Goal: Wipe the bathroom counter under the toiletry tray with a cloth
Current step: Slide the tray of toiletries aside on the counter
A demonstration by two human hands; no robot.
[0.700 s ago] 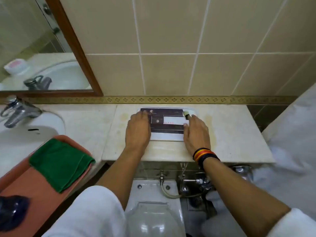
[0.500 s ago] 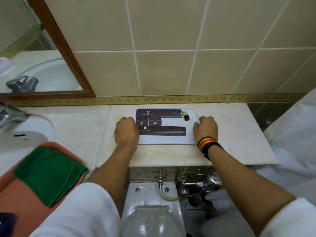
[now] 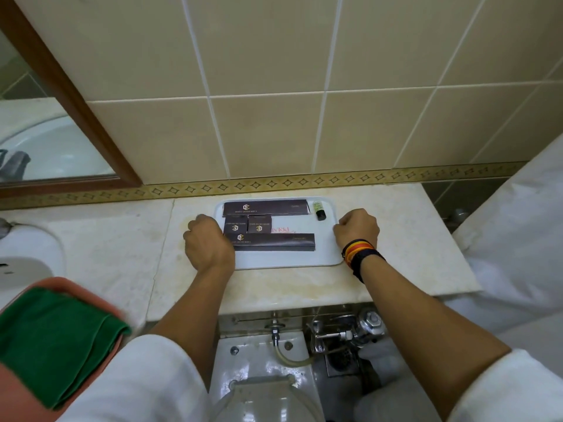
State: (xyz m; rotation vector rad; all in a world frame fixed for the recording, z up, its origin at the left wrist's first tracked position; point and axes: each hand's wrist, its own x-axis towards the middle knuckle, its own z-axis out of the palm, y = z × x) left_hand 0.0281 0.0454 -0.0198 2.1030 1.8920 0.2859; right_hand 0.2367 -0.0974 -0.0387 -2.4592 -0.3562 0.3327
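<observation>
A white toiletry tray (image 3: 283,259) lies on the beige marble counter (image 3: 405,257) against the tiled wall. It carries several dark brown boxes (image 3: 268,241) and a small green bottle (image 3: 319,209). My left hand (image 3: 205,243) curls around the tray's left edge. My right hand (image 3: 356,228) curls around its right edge, with coloured bands on the wrist. The tray rests flat on the counter. A folded green cloth (image 3: 51,339) lies on an orange-pink basin (image 3: 76,287) at the lower left, away from both hands.
A white sink (image 3: 27,257) is at the left, below a wood-framed mirror (image 3: 76,117). Under the counter are a toilet (image 3: 262,388), a hose and chrome valves (image 3: 347,330). White fabric (image 3: 518,239) hangs at the right.
Both hands slid from on top of the tray outward to its left and right edges and closed on them. The view shifted right, and the tray's contents came into sight.
</observation>
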